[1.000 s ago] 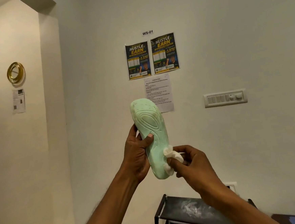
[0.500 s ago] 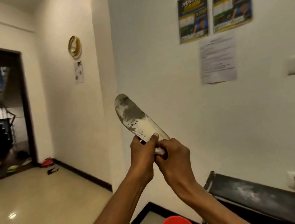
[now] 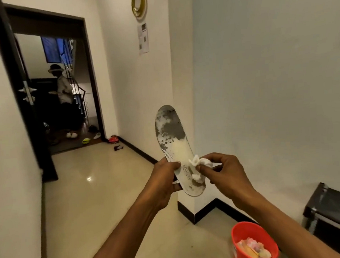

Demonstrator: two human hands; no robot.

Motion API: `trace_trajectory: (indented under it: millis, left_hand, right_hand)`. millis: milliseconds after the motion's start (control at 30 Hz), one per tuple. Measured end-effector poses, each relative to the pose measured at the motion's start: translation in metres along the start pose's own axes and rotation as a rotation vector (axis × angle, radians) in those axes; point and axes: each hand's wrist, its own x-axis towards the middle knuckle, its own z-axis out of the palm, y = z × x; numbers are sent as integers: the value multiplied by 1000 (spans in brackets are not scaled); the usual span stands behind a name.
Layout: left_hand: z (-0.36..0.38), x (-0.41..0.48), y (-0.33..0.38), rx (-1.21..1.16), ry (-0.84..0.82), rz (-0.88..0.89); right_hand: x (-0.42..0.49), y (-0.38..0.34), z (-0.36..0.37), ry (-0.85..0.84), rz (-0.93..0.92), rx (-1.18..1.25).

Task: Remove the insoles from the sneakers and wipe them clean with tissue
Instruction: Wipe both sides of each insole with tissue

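The left hand (image 3: 165,178) grips the long white insole with grey worn patches (image 3: 175,146) upright, and the right hand (image 3: 225,173), pinching the crumpled white tissue (image 3: 198,163) at its near end, should probably wipe firmly toward the far grey stains.

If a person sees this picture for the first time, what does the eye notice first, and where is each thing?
In the middle, the insole stands out: it is held up in the air, its pale face blotched with grey wear. The left hand grips its lower edge while the right hand presses a crumpled white tissue against it near the heel. At the bottom right, a bright red bin with scraps inside stands on the floor.
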Motion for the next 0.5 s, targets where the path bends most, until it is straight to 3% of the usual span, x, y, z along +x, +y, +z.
trace_trajectory:
  millis: [200, 500]
  left_hand:
    - [-52, 18, -64, -4, 118, -53]
    - [-102, 46, -232, -117, 402, -366]
  right_hand:
    - [8, 60, 69, -88, 120, 27]
    - [-11, 216, 156, -218, 388, -65]
